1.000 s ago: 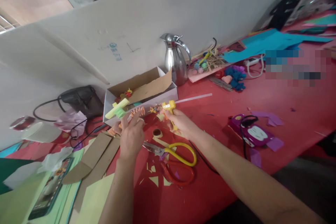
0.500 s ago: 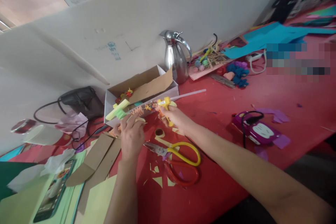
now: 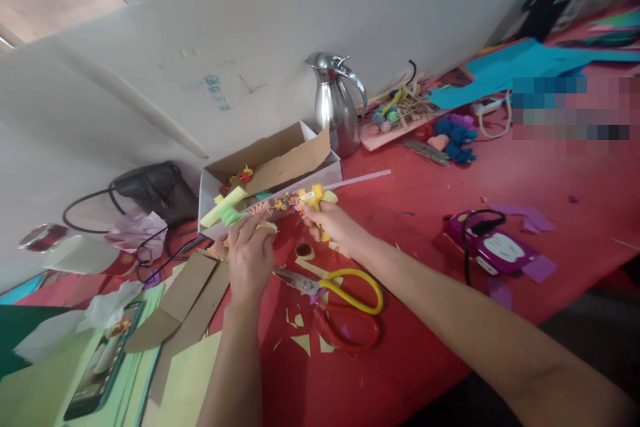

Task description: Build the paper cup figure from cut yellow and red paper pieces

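Observation:
My right hand (image 3: 333,223) is wrapped round the handle of a yellow hot glue gun (image 3: 314,195), with a long translucent glue stick (image 3: 363,179) jutting from its back. The gun's nozzle end, with a multicoloured wrapping, points left towards my left hand (image 3: 251,250). There, closed fingers hold a curled strip of orange paper (image 3: 260,207), partly hidden beneath them. Just behind lie rolled pieces of yellow-green paper (image 3: 223,205) at the edge of an open box (image 3: 273,153). Below both hands, scissors (image 3: 325,293) with one yellow and one red handle lie spread on the red table.
A steel jug (image 3: 336,103) stands behind the box. Left are a black bag (image 3: 155,195), cardboard pieces (image 3: 187,297) and a phone (image 3: 107,360) on green paper. A purple power socket (image 3: 493,247) with a black cord sits right. Paper scraps and a tape roll (image 3: 304,251) lie near the scissors.
Almost nothing differs. Both hands and the glue gun keep their places, with only a slight shift of the camera view.

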A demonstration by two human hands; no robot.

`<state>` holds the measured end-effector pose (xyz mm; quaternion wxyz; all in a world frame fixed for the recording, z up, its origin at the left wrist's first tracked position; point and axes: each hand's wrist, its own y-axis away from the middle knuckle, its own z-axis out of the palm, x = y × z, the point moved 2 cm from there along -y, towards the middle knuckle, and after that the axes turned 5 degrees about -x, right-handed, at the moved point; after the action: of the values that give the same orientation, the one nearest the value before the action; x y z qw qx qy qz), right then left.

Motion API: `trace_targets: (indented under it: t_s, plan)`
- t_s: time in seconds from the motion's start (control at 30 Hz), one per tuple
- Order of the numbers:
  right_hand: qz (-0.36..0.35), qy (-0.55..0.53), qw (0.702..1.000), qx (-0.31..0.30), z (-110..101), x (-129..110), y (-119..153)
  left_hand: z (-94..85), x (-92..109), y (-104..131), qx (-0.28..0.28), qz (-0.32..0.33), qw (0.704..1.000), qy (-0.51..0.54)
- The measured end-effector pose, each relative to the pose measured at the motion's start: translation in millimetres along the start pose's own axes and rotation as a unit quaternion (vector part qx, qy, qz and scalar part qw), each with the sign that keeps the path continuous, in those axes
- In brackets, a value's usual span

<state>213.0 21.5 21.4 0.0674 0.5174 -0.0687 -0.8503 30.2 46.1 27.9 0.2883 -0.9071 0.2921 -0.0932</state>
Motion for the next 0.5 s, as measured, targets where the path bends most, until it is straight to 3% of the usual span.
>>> trace_targets:
  t_s: [0.5]
  plan:
    - [-0.006, 0.018, 1.000, 0.011, -2.4, 3.4, -7.5, 0.8, -2.5, -0.3, -0.009, 0.003, 1.000, 0.027]
